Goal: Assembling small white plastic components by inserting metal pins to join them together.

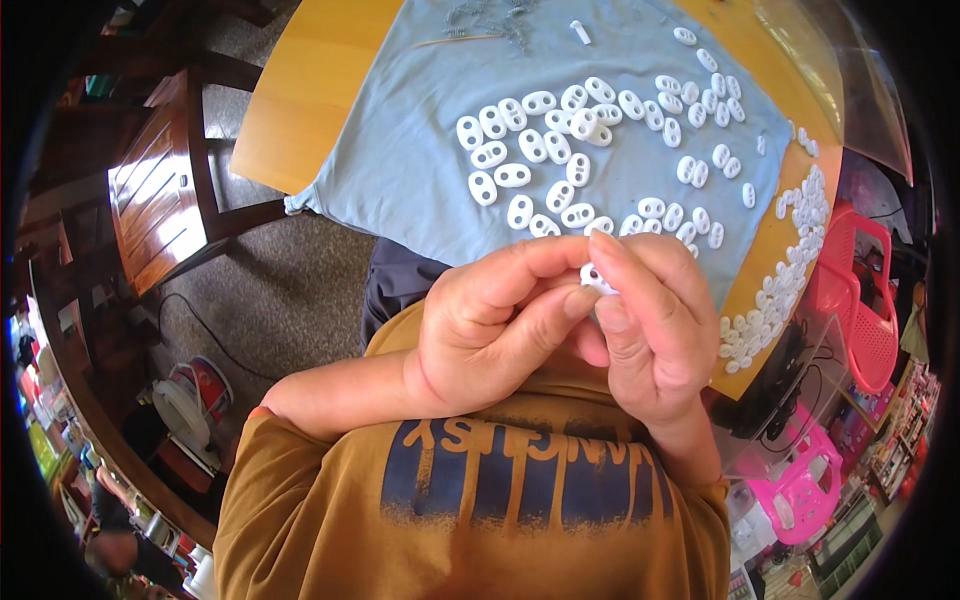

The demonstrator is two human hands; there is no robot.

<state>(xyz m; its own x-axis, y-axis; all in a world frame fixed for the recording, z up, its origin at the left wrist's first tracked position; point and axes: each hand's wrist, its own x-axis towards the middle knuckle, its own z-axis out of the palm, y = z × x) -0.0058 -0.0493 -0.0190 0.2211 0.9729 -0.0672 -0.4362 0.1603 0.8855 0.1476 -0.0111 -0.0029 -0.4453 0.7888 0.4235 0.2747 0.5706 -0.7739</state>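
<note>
A small white oval plastic piece with dark holes (597, 278) is held up close to my body, in front of the table's edge. My left hand (505, 325) pinches it from the left between thumb and index finger. From the right, my right hand (660, 320) grips the same piece with curled fingers, which hide much of it. Just beyond my fingertips, several similar white two-holed ovals (533, 147) lie scattered on a light blue cloth (400, 170). Smaller ovals (698, 173) of the same kind lie toward the cloth's right side.
The cloth covers a yellow wooden table (300, 90). Many small white pieces (790, 270) are heaped along its right edge. Thin grey bits (490, 20) and a white peg-like part (580, 32) lie at the far side. A red chair (860, 300) and a pink chair (805, 485) stand at right.
</note>
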